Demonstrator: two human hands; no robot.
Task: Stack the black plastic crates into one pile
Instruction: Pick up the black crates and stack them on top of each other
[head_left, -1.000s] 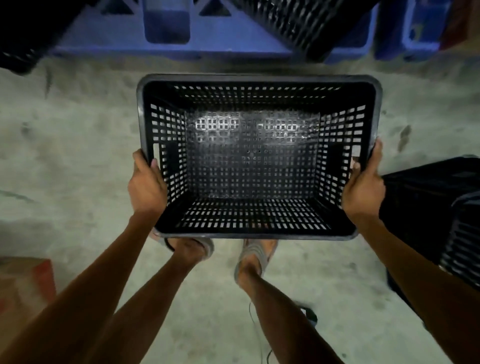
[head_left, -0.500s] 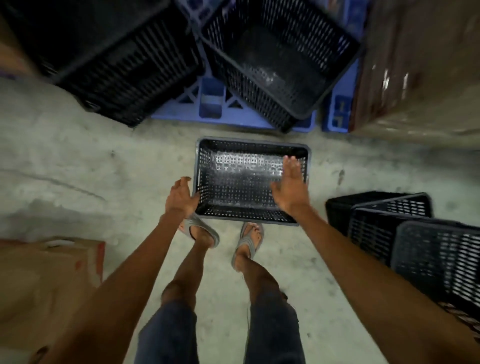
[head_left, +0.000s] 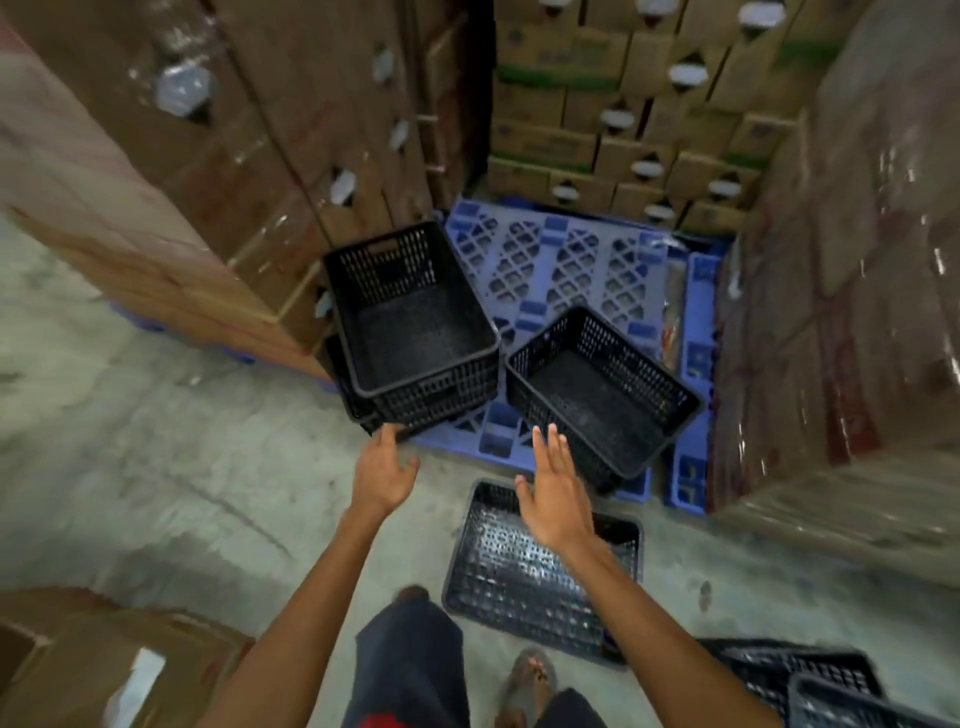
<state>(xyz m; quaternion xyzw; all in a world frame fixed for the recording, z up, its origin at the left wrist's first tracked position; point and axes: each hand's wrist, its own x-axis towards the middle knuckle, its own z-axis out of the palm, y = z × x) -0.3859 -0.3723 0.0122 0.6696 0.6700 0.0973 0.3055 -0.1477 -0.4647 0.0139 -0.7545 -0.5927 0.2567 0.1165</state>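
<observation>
Nearest the camera, at the lower right corner, the rims of further black crates (head_left: 810, 680) showed, partly cut off by the frame; how they were stacked could not be told. A single crate on the floor (head_left: 498, 582) sat upright and empty on the concrete floor (head_left: 156, 467), just ahead of the person's feet, and appeared to be the base of the intended pile. Both hands were raised above and beyond it, holding nothing. The right hand (head_left: 556, 499) was flat with fingers extended and slightly spread, passing over the far rim of that crate. The left hand (head_left: 384, 467) was open with fingers loosely apart, its tips at or very near the lower corner of the nested crates (head_left: 415, 332), though contact could not be confirmed. This nested set, apparently two or three deep, rested tilted on the near edge of a blue pallet (head_left: 571, 260). A separate tilted crate (head_left: 597, 389) lay beside it on the same pallet. Stacked cardboard cartons (head_left: 623, 130) stood beyond. By appearance, the task was at an early-to-middle stage: several groups remained to be merged into one pile.
</observation>
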